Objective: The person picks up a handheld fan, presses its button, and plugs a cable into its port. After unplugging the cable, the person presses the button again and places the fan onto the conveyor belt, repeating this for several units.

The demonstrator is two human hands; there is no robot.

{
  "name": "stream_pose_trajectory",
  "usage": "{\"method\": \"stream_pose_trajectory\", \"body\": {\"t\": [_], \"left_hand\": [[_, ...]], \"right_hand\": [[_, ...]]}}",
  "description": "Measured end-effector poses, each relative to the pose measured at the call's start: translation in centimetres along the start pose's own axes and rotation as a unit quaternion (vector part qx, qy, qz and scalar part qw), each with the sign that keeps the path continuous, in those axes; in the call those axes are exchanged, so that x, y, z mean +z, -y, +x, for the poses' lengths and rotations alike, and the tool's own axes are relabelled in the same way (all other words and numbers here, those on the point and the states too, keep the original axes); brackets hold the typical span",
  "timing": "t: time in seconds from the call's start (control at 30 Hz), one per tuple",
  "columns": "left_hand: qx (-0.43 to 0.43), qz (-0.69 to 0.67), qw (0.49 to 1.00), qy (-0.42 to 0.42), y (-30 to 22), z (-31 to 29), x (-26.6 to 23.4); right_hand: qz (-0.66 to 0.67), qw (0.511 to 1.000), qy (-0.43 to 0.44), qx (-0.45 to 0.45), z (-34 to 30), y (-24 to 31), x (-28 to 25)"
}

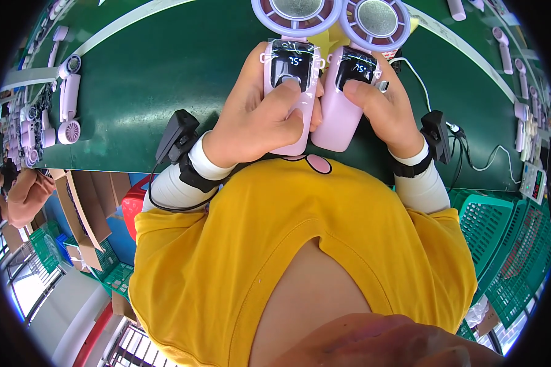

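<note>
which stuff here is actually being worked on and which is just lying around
In hand:
- left pink handheld fan, held in left hand, thumb on its dark panel
- right pink handheld fan, held in right hand

Lying about:
- spare pink fans on green table
- white cable
- green crates
- cardboard boxes

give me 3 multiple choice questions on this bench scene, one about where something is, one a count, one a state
1. Where do more pink fans lie?
A. on the green bench, far left
B. in the green crate
C. on the floor

2. How many fans does the person hold?
A. one
B. two
C. three

3. What state are the held fans' screens in?
A. dark
B. lit
C. cracked

Answers:
1 A, spare fans lie at the bench edge.
2 B, the left hand grips the left fan, the right hand the right fan.
3 B, both screens show glowing digits.
</note>
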State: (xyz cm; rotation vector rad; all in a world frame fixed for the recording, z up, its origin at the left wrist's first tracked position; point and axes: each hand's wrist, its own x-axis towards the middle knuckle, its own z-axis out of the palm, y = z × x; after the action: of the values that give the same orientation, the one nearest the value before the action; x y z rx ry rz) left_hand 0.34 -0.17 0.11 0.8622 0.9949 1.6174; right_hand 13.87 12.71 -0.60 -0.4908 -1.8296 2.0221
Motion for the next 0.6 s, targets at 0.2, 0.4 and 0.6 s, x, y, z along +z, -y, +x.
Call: {"method": "stream_pose_trajectory", "body": {"t": [0.2,0.4,0.6], "left_hand": [[0.011,0.006,1.000,0.002,0.0,0.3,-0.1],[0.015,-0.002,1.000,-0.009,0.3,0.0,-0.2],[-0.002,0.079,0.986,-0.147,0.0,0.1,-1.2]], "right_hand": [[0.010,1.000,0.006,0.005,0.1,0.2,0.0],[-0.014,1.000,0.025,-0.005,0.4,0.5,0.0],[-0.085,0.995,0.051,0.021,3.1,-0.3,0.2]]}}
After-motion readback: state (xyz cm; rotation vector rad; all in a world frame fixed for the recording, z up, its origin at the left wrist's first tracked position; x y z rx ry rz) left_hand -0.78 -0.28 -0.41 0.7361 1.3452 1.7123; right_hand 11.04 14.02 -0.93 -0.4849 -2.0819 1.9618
